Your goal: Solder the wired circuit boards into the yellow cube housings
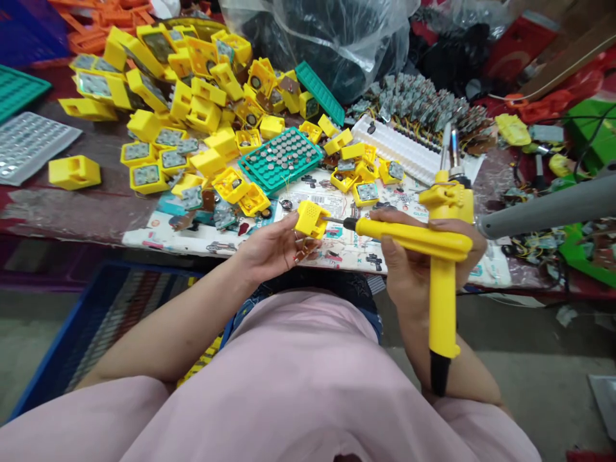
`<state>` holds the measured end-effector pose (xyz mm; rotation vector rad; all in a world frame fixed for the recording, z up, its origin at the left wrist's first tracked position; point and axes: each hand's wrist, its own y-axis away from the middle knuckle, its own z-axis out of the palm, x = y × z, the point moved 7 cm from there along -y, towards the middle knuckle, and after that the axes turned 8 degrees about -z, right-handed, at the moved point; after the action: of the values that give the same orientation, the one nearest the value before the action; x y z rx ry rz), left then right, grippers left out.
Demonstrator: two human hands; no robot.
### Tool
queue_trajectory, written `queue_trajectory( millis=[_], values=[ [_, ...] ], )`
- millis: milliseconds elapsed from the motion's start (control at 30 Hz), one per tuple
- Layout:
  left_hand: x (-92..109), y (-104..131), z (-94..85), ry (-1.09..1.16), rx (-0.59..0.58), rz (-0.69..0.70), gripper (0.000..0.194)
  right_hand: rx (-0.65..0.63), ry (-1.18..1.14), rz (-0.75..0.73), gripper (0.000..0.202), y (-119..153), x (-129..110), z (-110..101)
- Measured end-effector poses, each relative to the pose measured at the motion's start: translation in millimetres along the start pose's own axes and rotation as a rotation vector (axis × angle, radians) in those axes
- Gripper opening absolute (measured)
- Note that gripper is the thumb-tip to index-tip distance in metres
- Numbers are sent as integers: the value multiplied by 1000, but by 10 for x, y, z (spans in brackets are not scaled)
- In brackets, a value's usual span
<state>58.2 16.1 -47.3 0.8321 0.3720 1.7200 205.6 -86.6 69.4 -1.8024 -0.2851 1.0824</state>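
Head view, largest item first: the tabletop (72, 208) spans the upper half of the frame, its worn surface partly covered by a printed sheet (337, 253) at the near edge. A large clear plastic bag (337, 38) stands at the far side. A heap of yellow housings (192, 96) covers the left and centre of the tabletop, some showing circuit boards inside. A blue crate (62, 346) sits on the floor at lower left, beside the person's lap. A grey tube (548, 208) enters from the right edge. A yellow soldering gun (433, 247) is held by the right hand (414, 269), fingers wrapped closed around its grip and body; its tip points left and touches the yellow case (312, 220). A second yellow soldering tool (450, 186) stands just behind the gun, tips upward. A teal tray (282, 157) holding rows of round metal cells lies centre, just beyond the printed sheet. A white ridged tray (399, 151) lies to its right, with a cluster of small circuit boards (418, 102) behind it. A clear blister tray (29, 144) lies at far left. The left hand (269, 250) is palm up over the near edge of the tabletop, fingers closed on the yellow case, a small single housing held above the printed sheet between both hands.
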Motion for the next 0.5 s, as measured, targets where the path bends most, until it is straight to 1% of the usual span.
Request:
queue_trajectory(
  millis=[67,167,233,333,433,500],
  values=[
    [-25,5,27,17,-45,3,26,-6,-3,-22,46,26,17,-1],
    [-64,0,35,25,-90,2,21,-69,8,-34,58,76,36,13],
    [-85,-15,22,24,-92,10,22,-134,7,-42,54,116,30,43],
    [-98,-44,16,40,-52,61,27,-173,3,-85,46,184,9,78],
    [-110,-56,48,117,36,124,30,-181,41,-149,50,260,29,118],
    [-128,-50,91,186,90,152,26,-171,79,-188,52,305,64,141]
  ],
)
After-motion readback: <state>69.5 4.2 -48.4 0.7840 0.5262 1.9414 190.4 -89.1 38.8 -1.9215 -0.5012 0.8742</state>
